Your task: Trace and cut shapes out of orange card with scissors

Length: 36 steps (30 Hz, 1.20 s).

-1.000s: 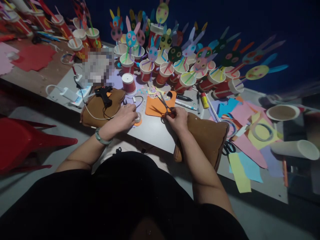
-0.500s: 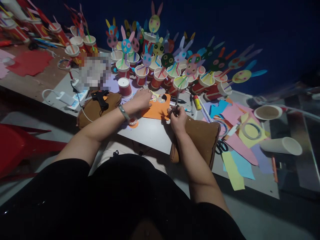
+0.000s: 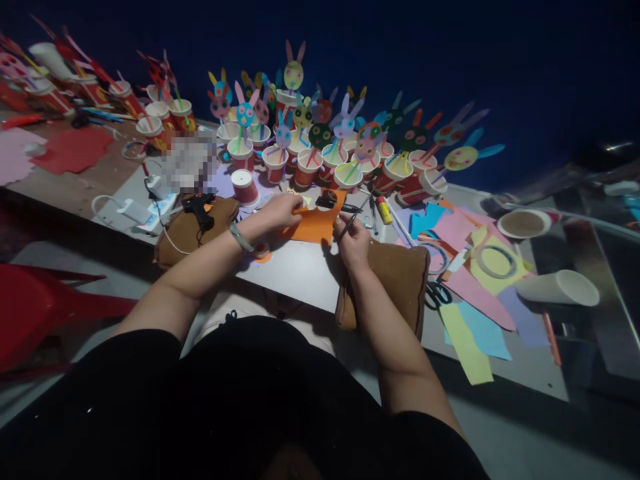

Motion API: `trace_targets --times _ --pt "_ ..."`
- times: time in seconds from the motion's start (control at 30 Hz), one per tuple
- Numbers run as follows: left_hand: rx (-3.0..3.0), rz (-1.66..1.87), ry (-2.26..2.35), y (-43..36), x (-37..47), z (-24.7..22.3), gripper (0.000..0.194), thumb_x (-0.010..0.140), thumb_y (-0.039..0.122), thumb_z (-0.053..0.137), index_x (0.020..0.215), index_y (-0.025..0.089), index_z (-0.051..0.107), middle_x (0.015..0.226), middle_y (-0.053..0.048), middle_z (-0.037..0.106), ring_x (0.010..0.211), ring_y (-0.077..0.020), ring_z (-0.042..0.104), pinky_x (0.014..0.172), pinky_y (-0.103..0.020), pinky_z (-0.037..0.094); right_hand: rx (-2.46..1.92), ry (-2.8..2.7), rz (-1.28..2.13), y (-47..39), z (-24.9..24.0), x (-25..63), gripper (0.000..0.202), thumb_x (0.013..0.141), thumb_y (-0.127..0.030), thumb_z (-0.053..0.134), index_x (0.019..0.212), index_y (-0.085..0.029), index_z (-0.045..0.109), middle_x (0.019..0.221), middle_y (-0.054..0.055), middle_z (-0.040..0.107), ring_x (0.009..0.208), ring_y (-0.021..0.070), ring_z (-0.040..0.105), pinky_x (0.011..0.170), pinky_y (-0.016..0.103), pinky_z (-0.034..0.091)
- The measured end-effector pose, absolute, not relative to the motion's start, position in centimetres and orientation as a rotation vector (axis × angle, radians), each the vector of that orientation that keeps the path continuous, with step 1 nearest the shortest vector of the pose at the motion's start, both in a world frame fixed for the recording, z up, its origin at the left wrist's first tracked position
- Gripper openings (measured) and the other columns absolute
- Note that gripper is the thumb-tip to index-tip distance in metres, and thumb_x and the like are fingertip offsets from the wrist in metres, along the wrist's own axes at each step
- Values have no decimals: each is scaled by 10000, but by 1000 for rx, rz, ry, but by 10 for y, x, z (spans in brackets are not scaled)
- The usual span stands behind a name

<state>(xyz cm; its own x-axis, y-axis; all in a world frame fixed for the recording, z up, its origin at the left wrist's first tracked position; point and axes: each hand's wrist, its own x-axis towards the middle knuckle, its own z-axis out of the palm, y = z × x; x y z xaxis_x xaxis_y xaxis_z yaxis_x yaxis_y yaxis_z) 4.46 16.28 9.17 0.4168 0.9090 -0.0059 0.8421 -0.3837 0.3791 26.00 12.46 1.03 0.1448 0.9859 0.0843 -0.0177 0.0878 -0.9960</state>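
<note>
My left hand [image 3: 284, 212], with a bangle at the wrist, pinches the left edge of a sheet of orange paper [image 3: 315, 227] over the white table. A rounded piece is cut out of the sheet's upper edge. At the paper's right edge, my right hand [image 3: 353, 245] is closed around a pair of dark scissors [image 3: 349, 228], whose blades are hard to make out. Beyond the paper lie a black marker [image 3: 345, 207] and a yellow-and-red glue stick [image 3: 384, 210]. An upturned red paper cup [image 3: 245, 189] stands past my left hand.
Several red cups with paper rabbit heads [image 3: 309, 167] stand along the back. Brown cushions lie under my forearms, the left one [image 3: 175, 233] bearing a black glue gun [image 3: 200, 210]. Paper scraps [image 3: 465, 233], tape rolls [image 3: 495, 261] and black-handled scissors [image 3: 438, 295] lie at right.
My left hand now grips the orange paper's left edge, and the sheet appears raised. The scissors, which pointed away from me, have tilted. The view has shifted slightly.
</note>
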Motion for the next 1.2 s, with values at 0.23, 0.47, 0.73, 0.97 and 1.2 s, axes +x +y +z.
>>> trace_targets --times 0.23,0.47,0.73,0.97,1.2 --pt "2129 505 921 145 41 102 143 658 225 525 767 167 597 709 12 557 677 -137 492 658 -268 379 -1127 -1010 1171 123 24 263 403 677 -462 791 977 -207 704 948 27 744 813 167 674 722 308 566" --pt "2018 534 860 146 28 104 252 642 223 602 871 159 686 794 5 653 741 -145 566 703 -258 422 -1091 -1148 1143 119 26 271 269 664 -393 825 740 -195 660 694 -32 642 641 128 583 673 293 530" --pt "1149 1141 1021 135 37 103 583 815 624 617 1183 172 597 1025 -96 716 929 -193 686 826 -325 517 -1072 -956 1215 121 25 266 377 616 -397 842 596 -216 513 506 -76 479 448 80 421 445 240 428" --pt "730 1170 692 91 80 77 975 682 876 568 1345 162 536 1380 -190 618 1257 -305 617 1017 -455 526 -963 -708 1234 129 30 266 318 611 -346 838 777 -213 601 768 -11 683 739 186 697 702 378 627" --pt "759 1244 887 82 89 59 574 647 408 869 1117 158 657 1160 -117 739 1036 -230 708 952 -378 570 -1000 -774 976 129 26 266 431 608 -358 844 618 -216 437 557 -85 404 499 69 433 496 225 456"
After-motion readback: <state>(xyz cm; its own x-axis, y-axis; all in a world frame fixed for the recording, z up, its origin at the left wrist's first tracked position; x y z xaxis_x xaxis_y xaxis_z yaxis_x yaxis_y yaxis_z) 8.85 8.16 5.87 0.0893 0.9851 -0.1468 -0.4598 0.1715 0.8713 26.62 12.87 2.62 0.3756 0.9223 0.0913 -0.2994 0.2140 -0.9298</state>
